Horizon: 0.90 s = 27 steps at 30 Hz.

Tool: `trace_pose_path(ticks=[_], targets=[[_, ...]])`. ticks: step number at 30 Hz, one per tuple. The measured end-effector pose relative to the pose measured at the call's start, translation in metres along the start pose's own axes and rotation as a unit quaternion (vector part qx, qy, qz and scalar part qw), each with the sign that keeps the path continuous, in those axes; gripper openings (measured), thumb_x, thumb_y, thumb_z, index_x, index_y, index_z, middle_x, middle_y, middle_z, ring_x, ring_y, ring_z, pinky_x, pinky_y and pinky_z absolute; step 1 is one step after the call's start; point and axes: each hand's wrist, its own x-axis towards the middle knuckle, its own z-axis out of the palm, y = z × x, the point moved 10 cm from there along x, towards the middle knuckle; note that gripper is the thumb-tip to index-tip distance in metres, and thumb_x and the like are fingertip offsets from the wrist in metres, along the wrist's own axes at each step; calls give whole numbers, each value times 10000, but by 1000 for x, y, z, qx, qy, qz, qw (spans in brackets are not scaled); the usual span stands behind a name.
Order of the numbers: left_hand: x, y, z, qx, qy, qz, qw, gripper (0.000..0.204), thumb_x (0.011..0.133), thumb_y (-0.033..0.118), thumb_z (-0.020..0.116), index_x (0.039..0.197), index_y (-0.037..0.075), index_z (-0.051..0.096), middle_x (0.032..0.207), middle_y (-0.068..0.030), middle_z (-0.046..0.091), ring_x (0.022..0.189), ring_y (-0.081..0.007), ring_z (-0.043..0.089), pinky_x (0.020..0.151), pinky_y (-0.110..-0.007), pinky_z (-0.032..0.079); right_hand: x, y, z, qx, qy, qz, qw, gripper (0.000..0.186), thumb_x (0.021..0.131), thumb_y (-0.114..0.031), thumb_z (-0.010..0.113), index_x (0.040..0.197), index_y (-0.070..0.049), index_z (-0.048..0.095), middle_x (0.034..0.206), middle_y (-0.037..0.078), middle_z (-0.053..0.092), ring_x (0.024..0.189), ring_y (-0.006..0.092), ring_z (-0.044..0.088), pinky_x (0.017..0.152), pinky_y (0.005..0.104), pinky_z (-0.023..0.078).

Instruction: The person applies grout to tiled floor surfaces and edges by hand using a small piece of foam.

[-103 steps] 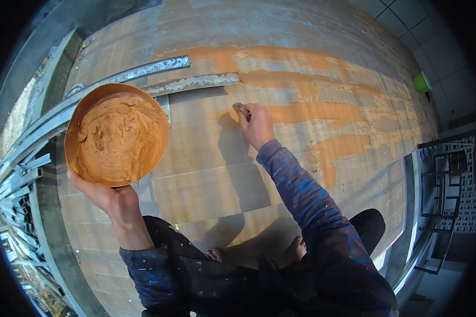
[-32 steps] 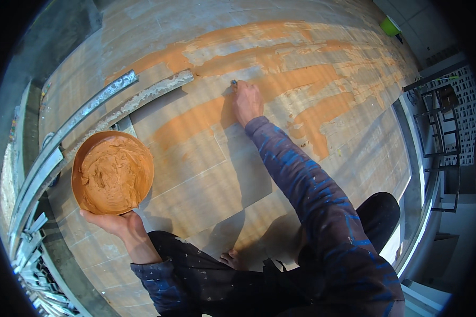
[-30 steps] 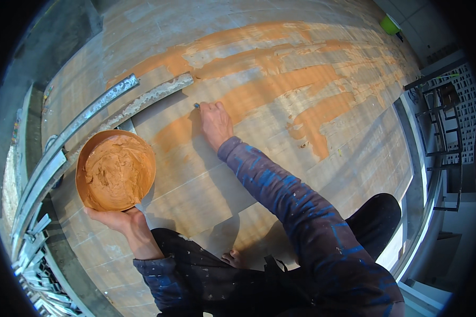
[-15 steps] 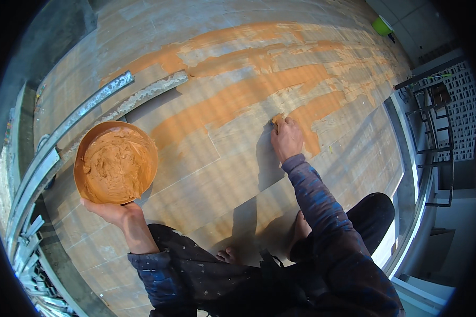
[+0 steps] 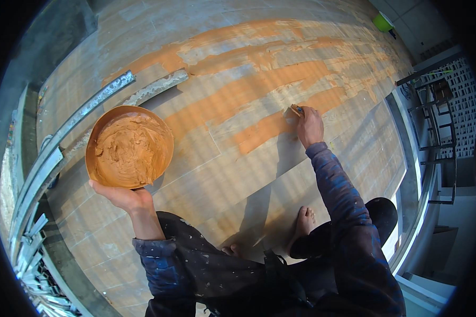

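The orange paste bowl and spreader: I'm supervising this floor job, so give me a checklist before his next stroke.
1. Bowl of orange paste held by left hand: ok, fairly level.
2. Paste left in bowl: ok, plenty.
3. Right hand grips small spreading tool: ok.
4. Tool loaded with paste: cannot tell.
5. Bare foot off the orange streaks: ok.
6. Tile floor near the feet coated: not ok, bare.

Left hand (image 5: 122,195): held palm up at the left, fingers curled in a closed grip, wrist bent back.
Left forearm: raised from the lower edge, sleeve pushed to the wrist.
Right hand (image 5: 309,127): stretched far forward, fingers clenched, knuckles up.
Right arm: extended nearly straight, sleeved.
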Motion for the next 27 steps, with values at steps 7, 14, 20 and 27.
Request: trace_pose_path(ticks=[7, 14, 20, 27], targets=[[27, 4, 0, 28, 21, 29, 999, 724, 1080, 664, 246, 1567, 164, 440, 1603, -70, 467, 1484, -297, 440, 1227, -483, 370, -84, -173, 88, 120, -128, -77, 981, 225, 865, 13, 638, 1089, 24, 616, 981, 216, 681, 977, 408, 626, 845, 472, 525], [9, 11, 47, -18, 12, -6, 1000, 690, 1090, 632, 248, 1567, 176, 449, 1604, -58, 474, 1493, -284, 432, 1228, -494, 361, -20, -139, 47, 195, -108, -31, 974, 242, 845, -35, 669, 1079, 9, 714, 1026, 165, 697, 1008, 380, 633, 866, 476, 535], [14, 4, 63, 20, -24, -4, 999, 745, 1085, 674, 233, 1575, 145, 424, 1609, -98, 456, 1485, -308, 437, 1207, -490, 407, 19, -47, 45, -57, -51, -17, 997, 103, 818, -14, 645, 911, -8, 689, 934, 161, 638, 967, 352, 618, 833, 462, 541], [41, 9, 51, 34, -36, 24, 998, 743, 1080, 676, 254, 1574, 147, 422, 1610, -99, 455, 1484, -310, 438, 1209, -493, 401, -22, -155, 79, 191, -197, -46, 961, 199, 837, -16, 675, 1035, 0, 698, 977, 173, 671, 984, 392, 629, 864, 480, 533]])
